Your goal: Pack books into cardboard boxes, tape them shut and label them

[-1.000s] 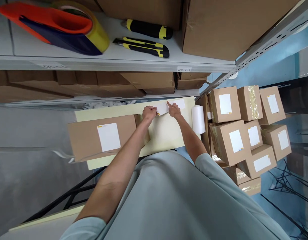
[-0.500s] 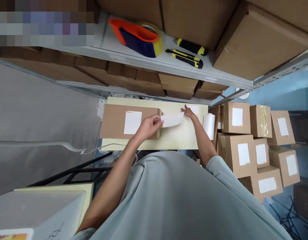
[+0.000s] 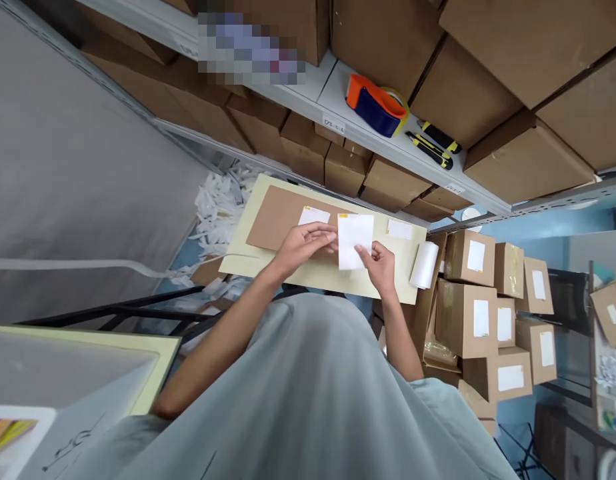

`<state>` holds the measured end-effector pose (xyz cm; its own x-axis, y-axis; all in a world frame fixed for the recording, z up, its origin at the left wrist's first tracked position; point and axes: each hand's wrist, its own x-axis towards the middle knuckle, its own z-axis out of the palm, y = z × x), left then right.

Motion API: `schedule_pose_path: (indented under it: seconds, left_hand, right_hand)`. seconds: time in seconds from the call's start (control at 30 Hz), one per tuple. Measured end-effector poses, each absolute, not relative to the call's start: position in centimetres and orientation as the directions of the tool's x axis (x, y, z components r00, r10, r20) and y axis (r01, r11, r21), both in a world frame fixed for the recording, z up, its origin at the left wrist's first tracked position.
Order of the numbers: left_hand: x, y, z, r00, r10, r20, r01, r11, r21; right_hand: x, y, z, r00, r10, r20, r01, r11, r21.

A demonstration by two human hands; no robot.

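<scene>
My right hand point(image 3: 381, 265) pinches a white label point(image 3: 353, 237) by its lower right part, the thumb on its face. The label is held upright over the table, with a yellow mark at its top left corner. Beside its left edge, my left hand point(image 3: 304, 248) has its fingers stretched out and holds nothing. Under and behind my hands lies a brown cardboard box point(image 3: 274, 215), with a white label point(image 3: 315, 215) on its top. Another white label point(image 3: 399, 229) lies on the pale yellow table point(image 3: 394, 283), right of my right hand.
A white roll point(image 3: 424, 265) sits at the table's right end. Labelled boxes point(image 3: 468, 317) are stacked further right. Above, a shelf point(image 3: 333, 93) holds a tape dispenser point(image 3: 375, 107), box cutters point(image 3: 433, 148) and boxes. Paper strips point(image 3: 221, 213) pile up at left.
The label has passed from my left hand to my right and now stands upright. My left fingers have opened, and my right hand has left the table's label. The view has turned and shifted.
</scene>
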<state>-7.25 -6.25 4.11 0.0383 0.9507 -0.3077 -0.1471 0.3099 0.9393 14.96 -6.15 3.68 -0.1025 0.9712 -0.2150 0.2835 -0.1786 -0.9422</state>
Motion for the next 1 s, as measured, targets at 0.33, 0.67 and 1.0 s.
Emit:
schedule_pose_path:
  seconds: [0.33,0.67,1.0]
  left_hand:
    - [-12.6,-12.2,5.6,0.101,0.961,-0.256,-0.171,0.271,0.947]
    - [-17.0,-13.3,6.2,0.123,0.958,-0.260,-0.146,0.277,0.950]
    - [-19.5,-13.9,5.7,0.147,0.959,-0.242,-0.171,0.265,0.949]
  right_hand:
    - [7.1,-8.2,7.8,0.055,0.996,-0.064,0.360,-0.079,-0.929]
    - [2.7,-10.1,7.8,0.126,0.990,-0.056,0.347,-0.097,-0.933]
    - [0.3,-11.0,7.4,0.148,0.987,-0.064,0.389,-0.117,-0.914]
